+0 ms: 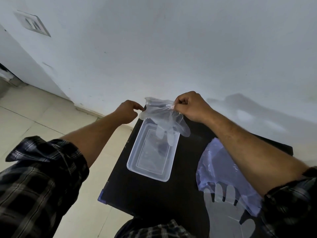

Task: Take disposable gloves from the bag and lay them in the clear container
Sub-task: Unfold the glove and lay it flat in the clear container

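Observation:
A thin clear disposable glove [164,117] hangs above the far end of the clear container [137,155], its fingers pointing down into it. My right hand [190,107] pinches the glove's cuff at its right corner. My left hand [127,110] pinches the cuff's left corner. The container is rectangular and lies on a black table [154,194]. The bluish plastic bag [221,170] lies to the right under my right forearm, with more gloves [223,203] sticking out of its near end.
A white wall [171,48] rises just behind the table. Pale floor tiles [34,114] lie to the left. A switch plate [32,23] is on the wall at the upper left.

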